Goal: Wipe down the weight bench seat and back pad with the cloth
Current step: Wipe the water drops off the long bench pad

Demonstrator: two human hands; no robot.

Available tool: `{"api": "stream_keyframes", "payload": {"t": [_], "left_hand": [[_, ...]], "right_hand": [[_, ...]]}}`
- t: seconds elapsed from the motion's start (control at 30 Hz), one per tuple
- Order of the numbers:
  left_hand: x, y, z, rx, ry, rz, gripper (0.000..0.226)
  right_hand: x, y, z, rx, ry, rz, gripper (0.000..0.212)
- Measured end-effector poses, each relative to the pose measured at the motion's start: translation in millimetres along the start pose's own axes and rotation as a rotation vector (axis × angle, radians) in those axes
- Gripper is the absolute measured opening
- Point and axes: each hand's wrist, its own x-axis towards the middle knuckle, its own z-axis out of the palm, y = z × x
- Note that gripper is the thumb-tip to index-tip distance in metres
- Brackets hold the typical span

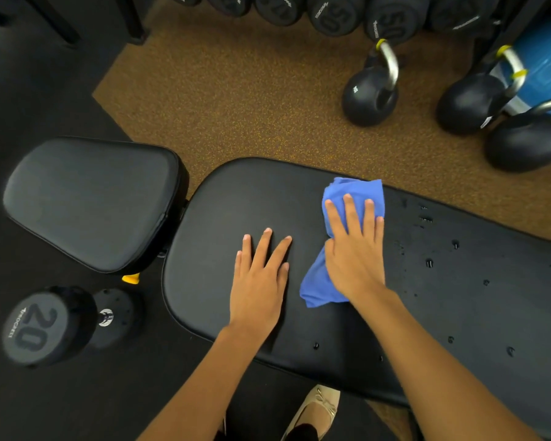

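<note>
**Bench wipe-down: cloth is on the back pad**

The right hand point(353, 249) lies flat on the blue cloth point(350, 189), fingers straight and close together, pressing it onto the black back pad point(223, 218). The cloth is bunched up and pokes out past the fingertips and again below the heel of the palm.

The left hand point(258, 281) is just beside it on the bare pad, palm down, fingers a bit spread, holding nothing.

Right of the right hand, the pad is speckled with droplets point(429, 263). Around the left hand it looks dry.

The seat pad point(93, 202) sits well off to the left of the left hand, with a small gap between it and the back pad. Near it, a dumbbell marked 20 point(45, 326) lies on the floor. Kettlebells point(369, 97) stand out beyond the right fingertips. A beige flat shoe point(318, 409) peeks out between the forearms.
</note>
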Motion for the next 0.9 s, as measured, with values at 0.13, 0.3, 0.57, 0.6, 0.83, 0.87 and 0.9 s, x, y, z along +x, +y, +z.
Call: {"api": "stream_keyframes", "payload": {"t": [0.13, 0.3, 0.57, 0.6, 0.83, 0.87, 0.9], "left_hand": [[-6, 3, 2, 0.009, -0.007, 0.006, 0.045], [-14, 14, 2, -0.007, -0.057, 0.024, 0.046], [-14, 15, 3, -0.054, -0.07, 0.011, 0.045], [-14, 15, 3, -0.06, -0.069, 0.01, 0.045], [-14, 16, -3, -0.023, -0.092, 0.016, 0.045], [-14, 17, -3, -0.015, -0.089, 0.016, 0.045], [-15, 18, -3, -0.01, -0.088, 0.016, 0.045]], "right_hand": [[-39, -8, 4, -0.025, -0.001, -0.185, 0.06], [-76, 39, -3, -0.046, -0.043, -0.266, 0.06], [-88, -24, 6, 0.065, 0.05, 0.084, 0.063], [-99, -33, 8, 0.056, 0.03, 0.045, 0.069], [-125, 19, -2, 0.032, 0.052, 0.051, 0.061], [-121, 18, -3, 0.055, 0.069, 0.157, 0.061], [-117, 10, -3, 0.082, 0.084, 0.247, 0.061]]}}
